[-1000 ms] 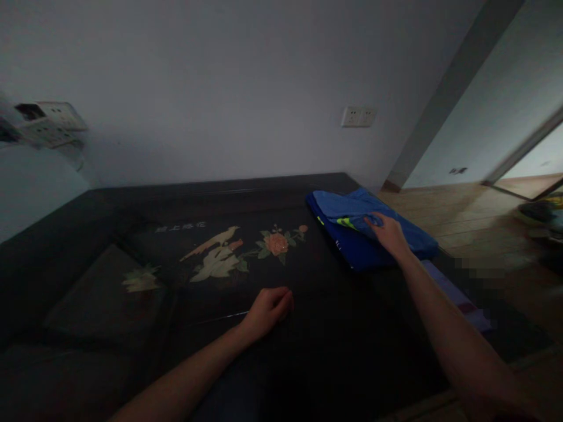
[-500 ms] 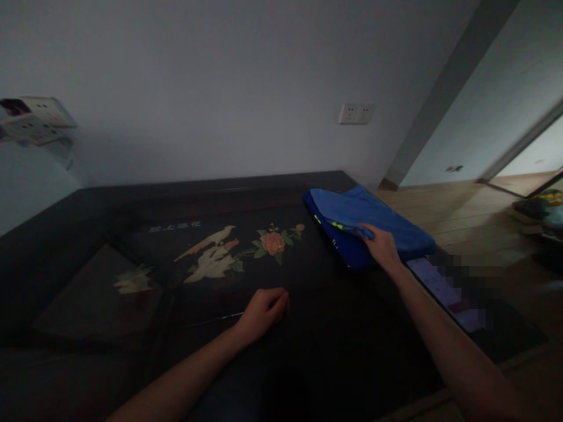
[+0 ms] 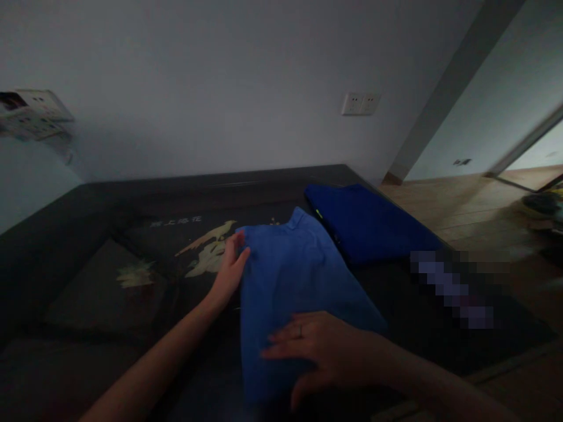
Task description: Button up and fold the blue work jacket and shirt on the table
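Note:
A folded light blue garment [image 3: 281, 269] lies in front of me on the dark table, its lower part slightly blurred. My left hand [image 3: 230, 264] is at its upper left corner, with the thumb over the cloth and the fingers curled at the edge. Over the lower part of the same garment is my right hand [image 3: 323, 346], palm down with fingers spread, a ring on one finger. A folded dark blue garment [image 3: 373, 223] rests farther back to the right, apart from both hands.
The dark table [image 3: 197, 328] has an inlaid bird and lettering on its top. Behind it stands a pale wall with a socket plate [image 3: 360, 104]. A pixelated patch [image 3: 453, 290] covers something at the right edge. Wooden floor [image 3: 461, 205] lies beyond.
The light blue garment has come off the dark blue one and now lies nearer, in the middle. My right hand has moved left and toward me and opened; my left hand has moved up to the garment's corner.

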### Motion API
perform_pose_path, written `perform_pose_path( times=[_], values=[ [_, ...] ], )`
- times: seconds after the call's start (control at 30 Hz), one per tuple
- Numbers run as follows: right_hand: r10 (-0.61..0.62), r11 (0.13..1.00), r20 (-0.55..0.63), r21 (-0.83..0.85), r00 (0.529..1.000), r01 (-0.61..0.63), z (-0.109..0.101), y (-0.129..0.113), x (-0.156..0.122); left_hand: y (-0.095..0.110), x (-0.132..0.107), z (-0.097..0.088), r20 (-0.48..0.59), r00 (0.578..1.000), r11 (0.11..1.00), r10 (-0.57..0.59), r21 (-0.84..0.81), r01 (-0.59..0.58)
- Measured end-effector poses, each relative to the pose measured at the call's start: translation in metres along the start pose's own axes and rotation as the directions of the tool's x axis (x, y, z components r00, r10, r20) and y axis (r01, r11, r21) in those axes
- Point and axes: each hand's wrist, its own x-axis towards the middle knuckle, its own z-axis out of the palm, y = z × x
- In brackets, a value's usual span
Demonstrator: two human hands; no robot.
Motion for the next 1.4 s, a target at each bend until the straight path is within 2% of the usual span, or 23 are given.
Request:
perform_pose_path(
  times=[0.07, 0.1, 0.13, 0.2, 0.27, 0.33, 0.4, 0.5, 0.57, 0.63, 0.73, 0.77, 0.8, 0.83, 0.87, 0.9, 0.97, 1.0, 1.07, 1.13, 1.2, 1.3, 1.4],
  values=[
    [0.032, 0.996, -0.028, 0.081, 0.999, -0.029, -0.013, 0.004, -0.002, -0.009, 0.011, -0.011, 0.017, 0.996, 0.972, 0.087, 0.220, -0.088],
    [0.109, 0.991, -0.115, 0.093, 0.987, -0.099, -0.024, 0.015, -0.003, -0.013, 0.015, -0.016, 0.036, 0.994, 0.944, 0.107, 0.309, -0.113],
    [0.196, 0.980, -0.235, 0.088, 0.952, -0.180, -0.036, 0.030, -0.004, -0.017, 0.018, -0.020, 0.046, 0.993, 0.920, 0.112, 0.374, -0.121],
    [0.322, 0.942, -0.462, 0.071, 0.826, -0.328, -0.056, 0.067, -0.003, -0.025, 0.023, -0.027, 0.049, 0.996, 0.902, 0.078, 0.422, -0.091],
    [0.398, 0.890, -0.597, 0.068, 0.697, -0.450, -0.067, 0.103, 0.000, -0.031, 0.028, -0.032, 0.081, 0.997, 0.918, 0.001, 0.396, -0.033],
    [0.447, 0.847, -0.633, 0.070, 0.633, -0.528, -0.068, 0.129, 0.006, -0.034, 0.031, -0.036, 0.124, 0.990, 0.937, -0.066, 0.348, 0.019],
    [0.493, 0.824, -0.608, 0.096, 0.622, -0.558, -0.063, 0.144, 0.015, -0.034, 0.033, -0.038, 0.115, 0.990, 0.947, -0.085, 0.317, 0.045],
    [0.567, 0.806, -0.562, 0.229, 0.602, -0.546, -0.058, 0.145, 0.026, -0.021, 0.033, -0.040, 0.097, 0.994, 0.960, -0.057, 0.277, 0.028],
    [0.566, 0.822, -0.542, 0.317, 0.621, -0.472, -0.062, 0.136, 0.026, -0.001, 0.030, -0.046, 0.213, 0.977, 0.975, -0.023, 0.222, -0.025],
    [0.500, 0.865, -0.532, 0.346, 0.684, -0.364, -0.068, 0.120, 0.016, 0.025, 0.024, -0.057, 0.413, 0.911, 0.985, 0.011, 0.155, -0.082],
    [0.341, 0.928, -0.518, 0.321, 0.785, -0.192, -0.071, 0.085, -0.013, 0.064, 0.013, -0.079, 0.698, 0.716, 0.996, -0.031, 0.082, -0.036],
    [0.284, 0.939, -0.496, 0.318, 0.821, -0.132, -0.068, 0.072, -0.024, 0.073, 0.010, -0.085, 0.754, 0.654, 0.998, -0.059, 0.063, 0.016],
    [0.240, 0.942, -0.447, 0.323, 0.862, -0.094, -0.063, 0.060, -0.034, 0.079, 0.007, -0.089, 0.779, 0.621, 0.997, -0.081, 0.053, 0.063],
    [0.200, 0.940, -0.373, 0.334, 0.906, -0.070, -0.056, 0.048, -0.043, 0.083, 0.005, -0.090, 0.773, 0.627, 0.994, -0.098, 0.051, 0.093],
    [0.167, 0.936, -0.283, 0.345, 0.944, -0.062, -0.047, 0.038, -0.049, 0.084, 0.004, -0.089, 0.738, 0.666, 0.994, -0.106, 0.056, 0.096],
    [0.147, 0.933, -0.189, 0.353, 0.971, -0.073, -0.037, 0.029, -0.054, 0.082, 0.004, -0.085, 0.681, 0.725, 0.995, -0.102, 0.073, 0.072],
    [0.148, 0.929, -0.052, 0.349, 0.988, -0.121, -0.017, 0.016, -0.058, 0.075, 0.008, -0.069, 0.563, 0.824, 0.989, -0.054, 0.142, -0.032],
    [0.166, 0.931, -0.020, 0.333, 0.986, -0.150, -0.008, 0.011, -0.058, 0.070, 0.011, -0.058, 0.529, 0.849, 0.979, -0.008, 0.176, -0.100],
    [0.203, 0.936, -0.004, 0.294, 0.979, -0.193, 0.005, 0.006, -0.057, 0.062, 0.019, -0.031, 0.520, 0.849, 0.943, 0.095, 0.226, -0.244],
    [0.233, 0.942, -0.007, 0.249, 0.972, -0.224, 0.010, 0.001, -0.056, 0.058, 0.030, 0.001, 0.556, 0.813, 0.889, 0.176, 0.264, -0.374],
    [0.261, 0.939, -0.028, 0.237, 0.965, -0.248, 0.010, -0.003, -0.057, 0.056, 0.040, 0.035, 0.628, 0.751, 0.827, 0.205, 0.300, -0.476],
    [0.291, 0.922, -0.090, 0.293, 0.952, -0.254, 0.004, -0.011, -0.062, 0.058, 0.047, 0.083, 0.756, 0.619, 0.712, 0.212, 0.315, -0.628],
    [0.293, 0.905, -0.109, 0.353, 0.950, -0.239, 0.002, -0.017, -0.069, 0.060, 0.044, 0.114, 0.839, 0.487, 0.558, 0.242, 0.290, -0.777]
  ],
)
